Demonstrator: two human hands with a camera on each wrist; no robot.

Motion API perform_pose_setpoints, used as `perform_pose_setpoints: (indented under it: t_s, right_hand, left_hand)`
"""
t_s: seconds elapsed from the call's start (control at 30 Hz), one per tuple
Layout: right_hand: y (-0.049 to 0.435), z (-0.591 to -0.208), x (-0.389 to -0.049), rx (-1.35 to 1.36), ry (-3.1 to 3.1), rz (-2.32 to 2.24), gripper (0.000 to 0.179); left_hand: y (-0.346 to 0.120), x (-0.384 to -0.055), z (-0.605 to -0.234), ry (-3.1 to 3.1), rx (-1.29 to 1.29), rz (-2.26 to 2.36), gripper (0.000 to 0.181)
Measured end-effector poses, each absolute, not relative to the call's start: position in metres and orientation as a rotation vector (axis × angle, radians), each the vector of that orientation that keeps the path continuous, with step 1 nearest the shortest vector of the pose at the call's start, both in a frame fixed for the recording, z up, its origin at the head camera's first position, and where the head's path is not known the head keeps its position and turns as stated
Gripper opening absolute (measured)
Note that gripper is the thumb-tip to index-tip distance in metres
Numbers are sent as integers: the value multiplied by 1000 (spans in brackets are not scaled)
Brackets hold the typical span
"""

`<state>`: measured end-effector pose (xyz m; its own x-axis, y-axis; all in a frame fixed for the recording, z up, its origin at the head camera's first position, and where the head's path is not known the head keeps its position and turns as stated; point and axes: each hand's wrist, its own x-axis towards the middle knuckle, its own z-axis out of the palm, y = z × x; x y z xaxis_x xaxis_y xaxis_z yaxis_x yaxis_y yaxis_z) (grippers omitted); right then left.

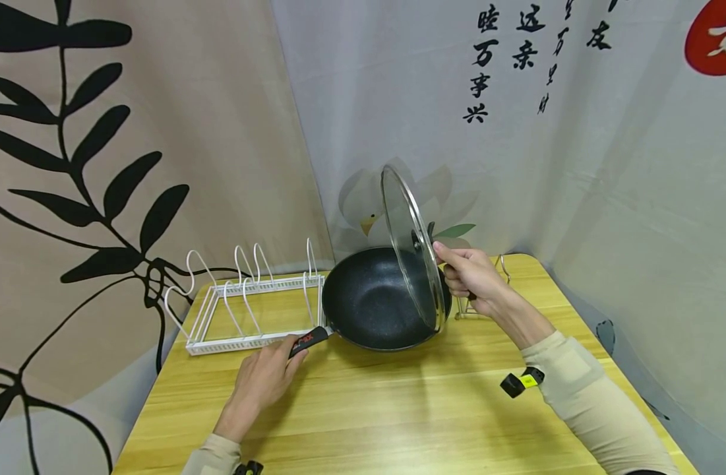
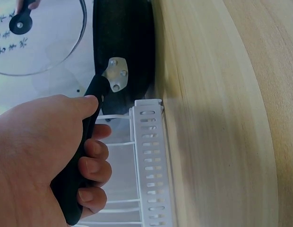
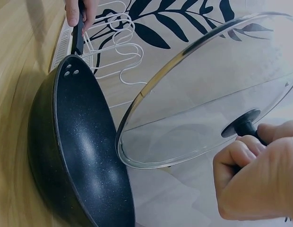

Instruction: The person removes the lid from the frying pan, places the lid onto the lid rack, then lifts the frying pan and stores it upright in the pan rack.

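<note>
A black wok [image 1: 368,297] with a speckled inside stands on the wooden table. My left hand [image 1: 270,373] grips its black handle [image 2: 92,109], fingers wrapped round it in the left wrist view. In my right hand [image 1: 472,277] is the black knob [image 3: 243,125] of a glass lid [image 3: 193,99] with a metal rim. The lid is tilted nearly upright over the wok's right side. Its lower edge comes close to the wok's rim; whether they touch, I cannot tell. The wok's inside, seen past the lid, holds nothing visible.
A white wire rack [image 1: 250,343] with upright loops stands left of the wok, close beside it. Behind my right hand is a small metal wire stand [image 1: 504,267], partly hidden. Printed curtains [image 1: 517,165] hang behind the table [image 1: 363,422].
</note>
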<state>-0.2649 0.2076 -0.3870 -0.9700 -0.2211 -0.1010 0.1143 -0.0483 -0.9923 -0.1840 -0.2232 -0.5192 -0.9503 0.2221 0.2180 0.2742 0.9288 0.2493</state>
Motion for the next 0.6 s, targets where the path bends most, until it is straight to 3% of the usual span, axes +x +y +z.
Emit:
perform_pose_setpoints:
  t_s: [0.6]
  right_hand:
    - [215,-384,-260,-96,1959,-2155,39]
  left_hand:
    - [-223,-184,-518,-2909,-372,-417,24]
